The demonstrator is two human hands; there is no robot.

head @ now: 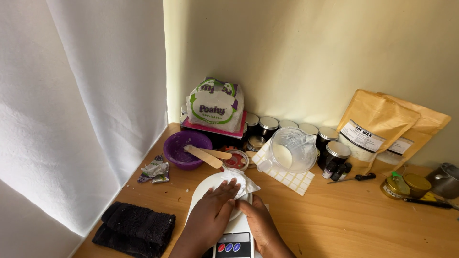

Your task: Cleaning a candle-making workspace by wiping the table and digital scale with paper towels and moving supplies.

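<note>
1. The left hand lies flat on the white scale platform, fingers together and pressing a crumpled white tissue against it; the right hand rests beside it at the platform's near edge, fingers curled against the scale body, and whether they pinch anything cannot be told.
2. The scale sits at the near edge of the wooden table, its buttons just below the wrists; a heavy press could tilt or skid the smooth platform, and a wrist could brush the coloured buttons.
3. The tissue is thin and soft; rubbed hard it may tear or leave lint on the glossy round surface.
4. Just beyond the hands lies a clear plastic jug, tipped on its side on a sheet of square labels; a forward sweep of the hand could knock it rolling into the dark metal-lidded jars behind.
5. A purple bowl holds flat wooden sticks that overhang its rim near the platform; a nudge could flip them out, with residue.
6. A folded black towel, thick and napped, lies at the left edge; tan paper pouches stand stiffly against the wall; a soft plastic napkin pack sits on a box behind the bowl.
</note>
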